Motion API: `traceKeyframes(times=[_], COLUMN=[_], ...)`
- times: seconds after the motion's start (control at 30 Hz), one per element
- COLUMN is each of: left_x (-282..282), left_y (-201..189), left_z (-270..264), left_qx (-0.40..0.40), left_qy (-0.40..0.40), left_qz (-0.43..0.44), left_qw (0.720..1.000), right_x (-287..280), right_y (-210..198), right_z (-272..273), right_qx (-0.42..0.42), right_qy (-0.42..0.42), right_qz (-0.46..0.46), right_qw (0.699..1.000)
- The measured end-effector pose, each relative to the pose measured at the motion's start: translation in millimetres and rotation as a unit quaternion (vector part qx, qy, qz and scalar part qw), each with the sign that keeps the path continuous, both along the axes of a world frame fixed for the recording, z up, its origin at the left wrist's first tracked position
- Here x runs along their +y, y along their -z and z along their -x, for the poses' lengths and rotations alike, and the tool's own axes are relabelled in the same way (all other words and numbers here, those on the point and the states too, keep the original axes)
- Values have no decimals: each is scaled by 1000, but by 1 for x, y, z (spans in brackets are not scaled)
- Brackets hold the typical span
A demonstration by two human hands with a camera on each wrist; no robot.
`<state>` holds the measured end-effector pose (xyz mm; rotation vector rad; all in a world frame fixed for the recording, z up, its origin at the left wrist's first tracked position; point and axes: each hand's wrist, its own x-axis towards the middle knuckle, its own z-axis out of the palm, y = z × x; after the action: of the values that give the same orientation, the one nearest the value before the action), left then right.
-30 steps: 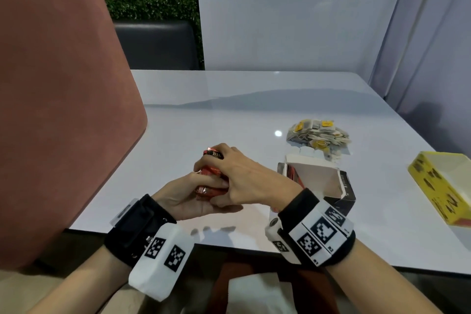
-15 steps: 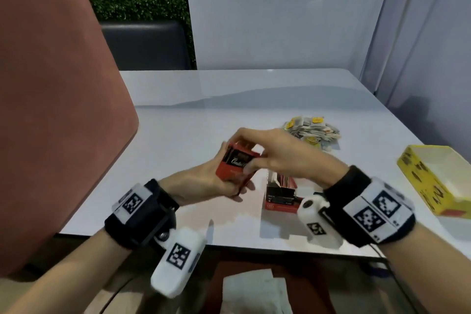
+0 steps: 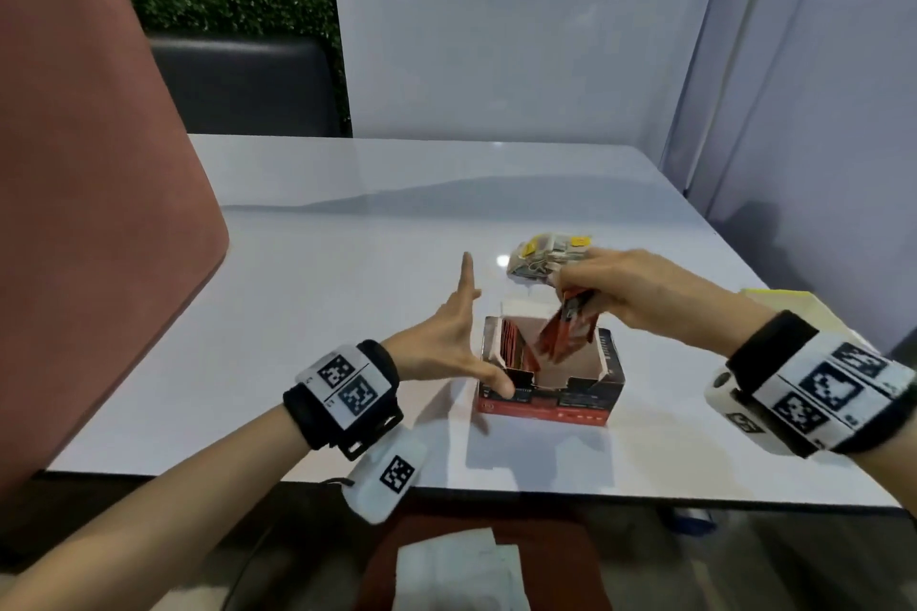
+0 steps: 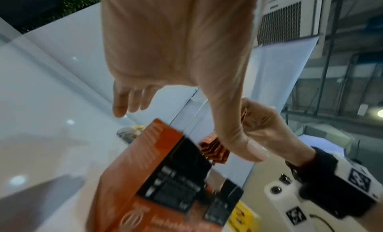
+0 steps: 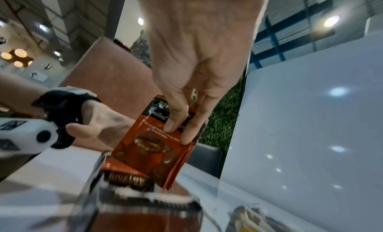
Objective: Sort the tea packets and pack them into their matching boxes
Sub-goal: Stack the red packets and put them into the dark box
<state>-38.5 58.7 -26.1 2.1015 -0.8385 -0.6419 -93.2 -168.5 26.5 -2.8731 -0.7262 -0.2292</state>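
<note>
Red box (image 3: 548, 392) open on the worktop (image 3: 307, 293), near the front edge. Right hand (image 3: 630, 290) pinching a bunch of red packets (image 3: 568, 330), lower ends dipped into the box (how many, can't tell). More red packets standing inside at the left. Left hand (image 3: 446, 337) flat, fingers straight, thumb touching the box's left front corner. Pile (image 3: 543, 256) of yellow-tagged packets behind, half hidden by the right hand. Yellow box (image 3: 789, 300) mostly blocked by the right arm.

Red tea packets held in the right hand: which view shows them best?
The right wrist view: the red foil tea packets fill the centre, printed face legible, pinched by the right hand. The head view shows them small, entering the open red cardboard box. The left wrist view shows only their edges.
</note>
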Motion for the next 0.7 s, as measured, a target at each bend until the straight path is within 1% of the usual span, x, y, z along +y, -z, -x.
traceKeyframes(times=[0.07,0.13,0.23,0.3,0.37,0.5,0.57,0.63,0.7], left_x=[-6,-11,-11,-9,-8,-7,-3,0,2], left_y=[8,16,22,24,25,25,25,26,27], left_z=[3,3,-3,-5,-4,-2,-3,-4,-4], left_qx=[17,25,-14,-21,-22,-20,-22,-26,-24], left_qy=[11,25,23,17,15,16,11,0,-11], left_qz=[-14,0,-10,-12,-13,-6,-5,-4,-7], left_qw=[1000,999,1000,1000,1000,1000,1000,1000,1000], right_x=[-2,1,11,17,23,32,31,28,25], right_y=[10,18,34,44,49,54,53,48,43], right_z=[-4,-9,-12,-13,-17,-23,-21,-14,-8], right_qx=[18,45,70,94,97,62,66,61,23], right_qy=[-27,-41,-93,-122,-139,-156,-138,-104,-57], right_qz=[63,114,186,219,205,156,130,79,41], right_qw=[997,992,976,964,964,973,980,990,997])
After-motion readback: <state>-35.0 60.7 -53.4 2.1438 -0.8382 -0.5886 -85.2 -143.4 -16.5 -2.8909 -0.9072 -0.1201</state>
